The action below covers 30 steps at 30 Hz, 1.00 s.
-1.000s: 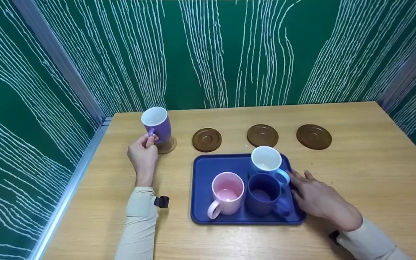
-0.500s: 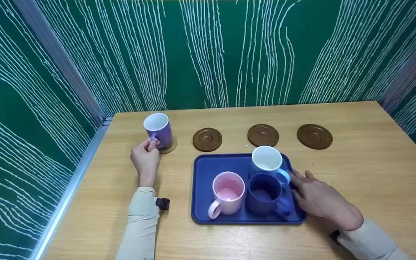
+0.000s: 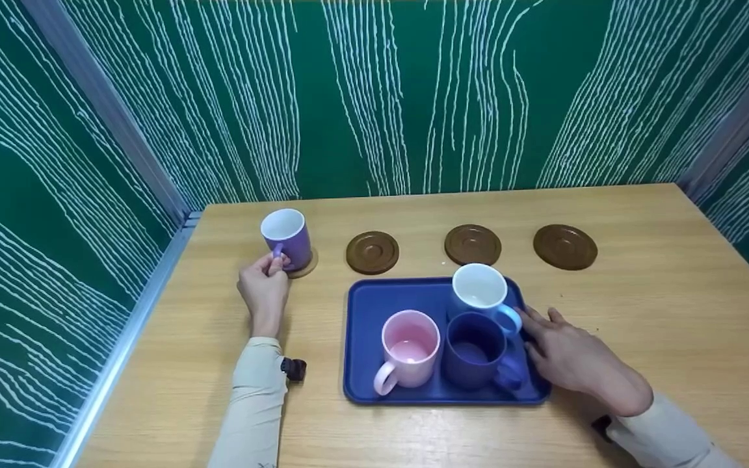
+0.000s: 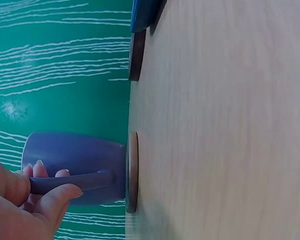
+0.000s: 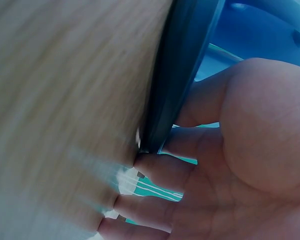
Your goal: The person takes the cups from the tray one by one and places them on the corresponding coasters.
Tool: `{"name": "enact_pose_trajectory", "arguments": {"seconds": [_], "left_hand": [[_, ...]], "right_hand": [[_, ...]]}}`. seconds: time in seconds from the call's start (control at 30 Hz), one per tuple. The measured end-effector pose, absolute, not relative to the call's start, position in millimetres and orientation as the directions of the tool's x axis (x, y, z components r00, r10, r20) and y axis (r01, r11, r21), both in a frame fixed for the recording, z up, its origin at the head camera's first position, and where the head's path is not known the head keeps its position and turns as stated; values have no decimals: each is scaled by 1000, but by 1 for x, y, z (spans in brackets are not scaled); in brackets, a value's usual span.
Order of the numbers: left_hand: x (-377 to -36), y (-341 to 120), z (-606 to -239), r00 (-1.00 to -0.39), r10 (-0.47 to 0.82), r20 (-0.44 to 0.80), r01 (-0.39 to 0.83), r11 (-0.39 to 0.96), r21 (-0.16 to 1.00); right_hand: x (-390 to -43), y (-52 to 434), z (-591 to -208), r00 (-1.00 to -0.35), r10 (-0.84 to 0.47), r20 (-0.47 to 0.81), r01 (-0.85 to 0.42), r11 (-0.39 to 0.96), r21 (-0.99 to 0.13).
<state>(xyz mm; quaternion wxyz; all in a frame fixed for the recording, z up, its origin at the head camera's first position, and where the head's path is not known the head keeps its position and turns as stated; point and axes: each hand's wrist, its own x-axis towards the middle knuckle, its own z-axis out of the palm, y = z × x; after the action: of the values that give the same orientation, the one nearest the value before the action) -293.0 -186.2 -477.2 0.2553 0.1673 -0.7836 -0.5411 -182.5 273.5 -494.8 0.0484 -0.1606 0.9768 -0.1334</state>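
Now left hand (image 3: 262, 290) grip pinches purple mug (image 3: 287, 238) handle; right hand (image 3: 573, 359) lies open against blue tray (image 3: 367, 305)

Purple mug (image 3: 287, 238) on a coaster (image 3: 303, 265)
It stands upright at the table's far left, white inside, handle turned toward the near side.

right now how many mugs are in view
4. A purple ceramic mug sits on the leftmost wooden coaster, its handle pinched by the left hand. Pink, dark blue and light blue mugs stand on the blue tray.
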Motion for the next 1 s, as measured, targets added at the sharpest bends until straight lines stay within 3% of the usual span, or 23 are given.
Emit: {"name": "enact_pose_trajectory", "arguments": {"seconds": [1.0], "left_hand": [[-291,-185,-479,-837,-511,194,0,356,935]], "right_hand": [[-181,273,-493,-946,-321,-52,-296,915,-273]]}}
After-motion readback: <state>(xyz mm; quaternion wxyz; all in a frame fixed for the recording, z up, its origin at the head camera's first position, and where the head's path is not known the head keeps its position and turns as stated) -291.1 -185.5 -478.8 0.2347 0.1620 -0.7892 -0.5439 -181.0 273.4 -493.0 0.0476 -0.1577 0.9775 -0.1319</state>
